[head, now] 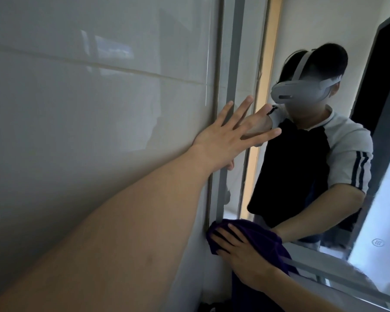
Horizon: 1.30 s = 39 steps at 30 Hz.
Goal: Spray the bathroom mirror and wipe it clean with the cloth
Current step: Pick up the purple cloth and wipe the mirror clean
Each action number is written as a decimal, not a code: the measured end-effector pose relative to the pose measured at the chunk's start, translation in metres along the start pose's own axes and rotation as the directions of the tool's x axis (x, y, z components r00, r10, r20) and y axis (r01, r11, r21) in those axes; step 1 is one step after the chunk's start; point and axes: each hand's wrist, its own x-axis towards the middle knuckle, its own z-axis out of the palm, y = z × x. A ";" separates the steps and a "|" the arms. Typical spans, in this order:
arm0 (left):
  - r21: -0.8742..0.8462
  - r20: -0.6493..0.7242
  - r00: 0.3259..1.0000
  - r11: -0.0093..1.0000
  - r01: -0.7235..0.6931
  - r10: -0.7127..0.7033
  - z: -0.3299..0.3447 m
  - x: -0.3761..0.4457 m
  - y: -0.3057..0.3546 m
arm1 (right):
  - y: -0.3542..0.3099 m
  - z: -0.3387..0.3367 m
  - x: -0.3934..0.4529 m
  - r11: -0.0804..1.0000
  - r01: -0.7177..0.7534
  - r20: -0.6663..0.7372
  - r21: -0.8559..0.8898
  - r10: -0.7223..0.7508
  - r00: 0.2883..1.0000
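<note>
The mirror [286,30] fills the right side of the head view and reflects a person wearing a headset. My left hand [225,138] lies flat with fingers spread across the mirror's left edge and the tiled wall beside it, holding nothing. My right hand [241,255] presses a dark purple cloth [266,239] against the mirror's lower left corner, fingers splayed over the fabric. No spray bottle is in view.
A glossy grey tiled wall [88,109] covers the left half of the view. A grey frame strip [232,75] runs up the mirror's left side, and a ledge [338,271] runs along its bottom edge. A dark doorway shows in the reflection at far right.
</note>
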 end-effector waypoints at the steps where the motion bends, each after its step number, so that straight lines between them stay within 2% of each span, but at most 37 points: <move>1: 0.000 -0.002 1.000 1.000 0.001 -0.001 0.000 0.000 0.001 | -0.004 0.000 0.006 1.000 0.001 -0.017 -0.010 -0.001 1.000; 7: -0.012 0.011 1.000 1.000 0.003 -0.003 0.001 -0.002 0.000 | 0.005 -0.006 -0.005 0.997 0.042 -0.046 -0.063 -0.045 0.998; 10: -0.016 0.019 1.000 1.000 0.001 0.000 0.002 -0.001 0.000 | 0.027 -0.019 -0.020 0.995 0.024 -0.120 -0.101 -0.037 0.992; 15: -0.035 0.035 0.999 0.999 0.008 -0.006 0.000 -0.001 0.002 | 0.085 -0.072 -0.043 0.988 -0.086 -0.319 -0.129 0.041 0.947; 19: -0.064 0.048 0.999 0.998 0.011 -0.008 -0.001 -0.002 0.002 | 0.132 -0.114 -0.073 0.966 -0.236 -0.430 -0.108 0.169 0.887; 24: -0.037 0.088 0.996 0.999 -0.004 0.007 -0.016 -0.002 0.001 | 0.132 -0.120 -0.078 0.962 -0.247 -0.370 -0.117 0.188 0.910; 27: 0.044 0.121 0.992 0.999 -0.032 0.026 -0.034 -0.001 -0.012 | 0.127 -0.129 -0.054 0.972 -0.147 -0.276 -0.184 0.093 0.957; 30: 0.061 0.169 0.979 0.993 0.101 -0.110 -0.055 -0.005 -0.026 | 0.129 -0.149 -0.023 0.968 -0.005 -0.201 -0.252 -0.047 0.978; 32: 0.046 0.183 0.970 0.987 0.153 -0.158 -0.064 -0.007 -0.030 | 0.139 -0.173 -0.005 0.960 0.011 -0.228 -0.281 -0.078 0.971; 35: -0.071 0.136 0.973 0.977 0.199 -0.188 -0.070 -0.010 -0.034 | 0.177 -0.227 0.011 0.961 -0.124 -0.375 -0.247 0.023 0.927; 39: -0.364 0.036 0.953 0.884 0.294 -0.302 -0.076 -0.011 -0.041 | 0.243 -0.305 0.003 0.898 -0.399 -0.536 -0.187 0.247 0.807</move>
